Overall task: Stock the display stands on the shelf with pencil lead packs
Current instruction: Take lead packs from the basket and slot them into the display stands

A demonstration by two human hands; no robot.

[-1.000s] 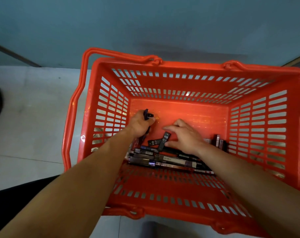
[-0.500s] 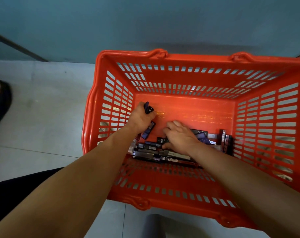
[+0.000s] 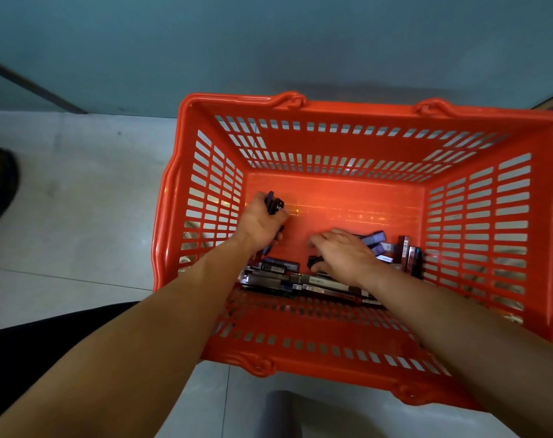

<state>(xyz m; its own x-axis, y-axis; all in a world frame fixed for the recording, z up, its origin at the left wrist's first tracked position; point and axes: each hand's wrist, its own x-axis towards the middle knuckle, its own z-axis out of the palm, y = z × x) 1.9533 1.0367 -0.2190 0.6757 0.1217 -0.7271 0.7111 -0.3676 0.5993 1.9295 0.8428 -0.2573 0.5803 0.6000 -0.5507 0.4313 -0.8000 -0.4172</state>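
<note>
I see my left hand (image 3: 258,221) curled round a small bunch of dark slim pencil lead packs (image 3: 275,205), raised at the far left inside the orange slatted plastic basket (image 3: 332,112) on the pale tiled floor (image 3: 79,200). My right hand (image 3: 344,254) pinches one dark pack (image 3: 314,263) just above the loose pile of packs (image 3: 287,281) along the basket's near side.

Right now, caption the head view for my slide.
Inside an orange basket, the left hand grips lead packs while the right hand pinches one pack from the pile.
</note>
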